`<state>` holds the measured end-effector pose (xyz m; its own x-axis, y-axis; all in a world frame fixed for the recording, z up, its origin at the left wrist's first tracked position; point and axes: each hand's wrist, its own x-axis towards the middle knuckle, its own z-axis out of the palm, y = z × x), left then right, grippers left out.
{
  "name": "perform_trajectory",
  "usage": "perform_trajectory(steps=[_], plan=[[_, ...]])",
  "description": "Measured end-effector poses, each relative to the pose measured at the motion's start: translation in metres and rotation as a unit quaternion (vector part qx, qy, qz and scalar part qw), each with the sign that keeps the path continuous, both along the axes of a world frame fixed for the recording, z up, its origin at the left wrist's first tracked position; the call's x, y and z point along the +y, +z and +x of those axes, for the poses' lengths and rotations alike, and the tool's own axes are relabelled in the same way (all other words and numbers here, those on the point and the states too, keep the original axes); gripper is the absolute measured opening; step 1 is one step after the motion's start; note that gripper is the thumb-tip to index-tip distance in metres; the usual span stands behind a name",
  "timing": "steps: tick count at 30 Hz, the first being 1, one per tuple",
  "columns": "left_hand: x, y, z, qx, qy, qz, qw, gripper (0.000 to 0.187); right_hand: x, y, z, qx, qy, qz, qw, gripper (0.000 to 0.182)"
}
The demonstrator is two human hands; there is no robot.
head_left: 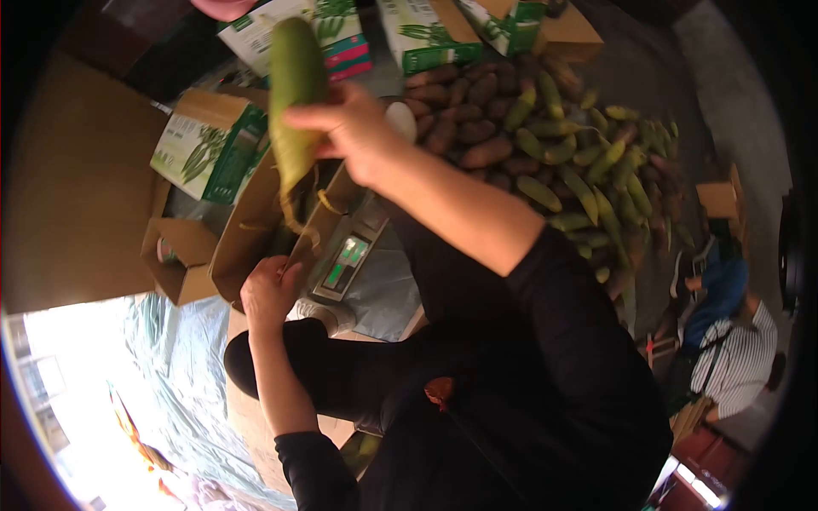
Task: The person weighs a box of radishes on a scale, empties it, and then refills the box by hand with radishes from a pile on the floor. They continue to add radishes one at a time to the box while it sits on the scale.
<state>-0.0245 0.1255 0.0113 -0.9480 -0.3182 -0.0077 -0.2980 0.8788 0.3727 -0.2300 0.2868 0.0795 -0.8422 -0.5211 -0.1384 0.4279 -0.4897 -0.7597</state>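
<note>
My right hand [345, 132] is closed around a long green radish [296, 72], raised over an open cardboard box [247, 209]. The radish's thin, root-like end hangs down toward the box opening. My left hand [268, 294] is at the near end of that box, its fingers curled over the rim. Beside the box is a scale [332, 277] with a lit green display. The inside of the box is dark, with a few thin yellowish root ends showing at its edges.
A large pile of reddish roots [487, 153] and green radishes [609, 157] lies on the floor to the right. Printed cartons [192, 157] stand at the left and top. A small open box [177, 285] is left of my left hand. Another person [737, 370] sits at far right.
</note>
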Motion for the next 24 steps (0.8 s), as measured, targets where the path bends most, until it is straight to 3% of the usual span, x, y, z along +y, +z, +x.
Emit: perform_trajectory(steps=[1,3,5,7,9,11,13,17,19,23,24], plan=[[0.000,-0.002,0.001,0.002,0.007,0.003,1.000,0.024,-0.014,-0.014,0.008,-0.045,-0.001,-0.007,0.999,0.062],[0.001,0.007,-0.001,-0.064,0.021,-0.007,0.998,0.024,-0.057,-0.061,0.023,-0.053,-0.081,0.030,0.995,0.050],[-0.012,-0.010,0.004,-0.007,-0.020,-0.018,1.000,0.025,-0.056,-0.063,0.046,-0.068,-0.079,0.124,0.987,0.059],[-0.007,-0.006,0.001,-0.034,-0.013,0.006,0.999,0.025,-0.050,-0.069,0.063,-0.020,-0.047,0.204,0.978,0.068],[-0.007,-0.007,0.001,-0.067,0.006,0.024,0.997,0.025,-0.040,-0.072,0.076,0.043,-0.050,0.129,0.989,0.066],[-0.009,-0.012,0.001,-0.045,0.000,0.019,0.999,0.026,-0.005,-0.041,0.078,0.037,0.001,0.093,0.995,0.058],[-0.003,-0.006,-0.002,-0.062,0.011,0.030,0.998,0.026,0.027,-0.022,0.072,0.110,0.068,0.059,0.990,0.044],[-0.003,-0.007,-0.001,-0.054,-0.012,0.002,0.998,0.027,0.087,-0.026,0.046,0.186,-0.050,0.038,0.981,0.028],[-0.002,-0.009,-0.002,-0.060,0.000,0.020,0.998,0.025,0.129,-0.043,0.029,0.213,-0.144,0.096,0.962,0.025],[-0.007,-0.015,-0.004,-0.068,0.001,0.045,0.997,0.026,0.232,-0.099,0.013,0.102,-0.242,0.272,0.926,0.023],[-0.008,-0.016,-0.002,-0.066,0.003,0.058,0.996,0.026,0.255,-0.112,0.018,0.026,-0.288,0.226,0.930,0.018]])
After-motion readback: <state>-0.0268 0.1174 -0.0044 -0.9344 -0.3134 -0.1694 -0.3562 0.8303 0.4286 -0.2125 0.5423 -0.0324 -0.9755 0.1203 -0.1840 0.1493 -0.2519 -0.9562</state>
